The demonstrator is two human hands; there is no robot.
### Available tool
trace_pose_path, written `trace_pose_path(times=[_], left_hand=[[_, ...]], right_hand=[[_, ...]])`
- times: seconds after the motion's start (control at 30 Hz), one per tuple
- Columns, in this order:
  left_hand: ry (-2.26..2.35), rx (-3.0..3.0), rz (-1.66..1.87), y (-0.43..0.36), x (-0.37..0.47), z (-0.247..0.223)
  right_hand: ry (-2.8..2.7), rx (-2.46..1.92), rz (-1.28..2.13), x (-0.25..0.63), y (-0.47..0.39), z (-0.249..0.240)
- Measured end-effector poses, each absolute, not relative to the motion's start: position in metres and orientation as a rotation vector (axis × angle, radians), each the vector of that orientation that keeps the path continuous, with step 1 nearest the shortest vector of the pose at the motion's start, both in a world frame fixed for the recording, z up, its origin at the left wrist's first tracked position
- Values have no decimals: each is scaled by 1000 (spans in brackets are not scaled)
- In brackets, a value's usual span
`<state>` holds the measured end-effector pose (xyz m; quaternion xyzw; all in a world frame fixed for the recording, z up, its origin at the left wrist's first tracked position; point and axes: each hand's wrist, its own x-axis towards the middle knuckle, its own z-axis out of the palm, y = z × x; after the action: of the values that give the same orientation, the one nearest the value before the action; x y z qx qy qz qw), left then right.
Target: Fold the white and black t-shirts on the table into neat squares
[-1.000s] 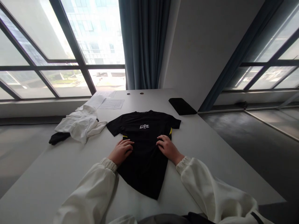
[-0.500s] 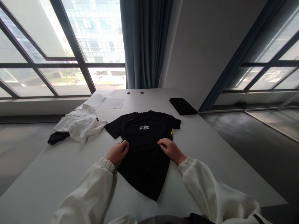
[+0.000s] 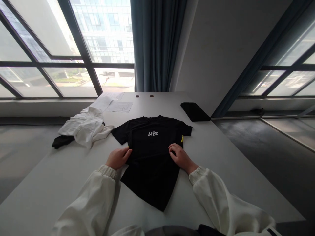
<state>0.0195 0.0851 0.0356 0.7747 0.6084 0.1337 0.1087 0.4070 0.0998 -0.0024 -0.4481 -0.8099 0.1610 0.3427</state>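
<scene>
black t-shirt (image 3: pixel 150 160) lies spread on the counter (image 3: pixel 216 183) in front of me, collar toward 12 o'clock, white lettering (image 3: pixel 153 133) across its upper part. my left hand (image 3: pixel 119 158) pinches its 9 o'clock edge; my right hand (image 3: pixel 179 156), fingers curled, rests at its 3 o'clock edge, grip cannot be told. around the shirt: crumpled white garment (image 3: pixel 85 127) at 10, papers (image 3: pixel 120 106) at 11, flat black item (image 3: pixel 195 112) between 1 and 2
</scene>
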Motion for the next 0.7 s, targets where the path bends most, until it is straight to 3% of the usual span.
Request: trace_pose_path(times=[0.27,0.7], left_hand=[[1798,2220,501,95,22,23],[1446,2224,1100,63,26,14]], right_hand=[[-2188,-1072,435,409,88,5],[-2353,-904,499,396,32,22]])
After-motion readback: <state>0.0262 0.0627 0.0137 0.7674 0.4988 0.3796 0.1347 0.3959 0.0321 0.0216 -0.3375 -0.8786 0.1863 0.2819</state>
